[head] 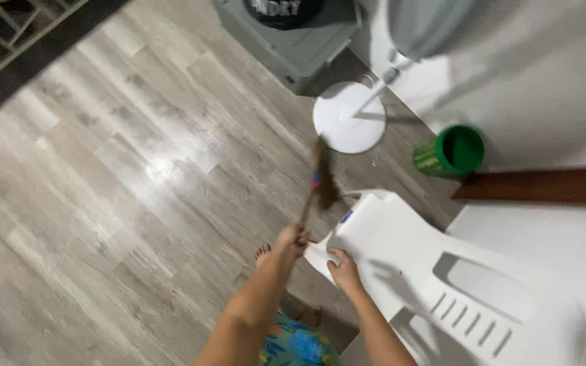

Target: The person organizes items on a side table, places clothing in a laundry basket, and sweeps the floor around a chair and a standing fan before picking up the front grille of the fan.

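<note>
My left hand point(292, 239) is closed around the handle of a short broom point(321, 177), whose brown bristles point away from me over the grey wood-look floor point(123, 183). My right hand point(342, 266) grips the front edge of a white plastic chair point(435, 264) that stands to my right. The broom head hovers just left of the chair's front corner and is blurred. One bare foot point(262, 254) shows beside my left hand and another lower down.
A white standing fan's round base point(348, 116) sits ahead, its pole rising to the right. A green bin point(452, 150) stands by the white wall and a brown wooden strip point(544, 186). A grey box point(293, 44) with a black item on it is at the top.
</note>
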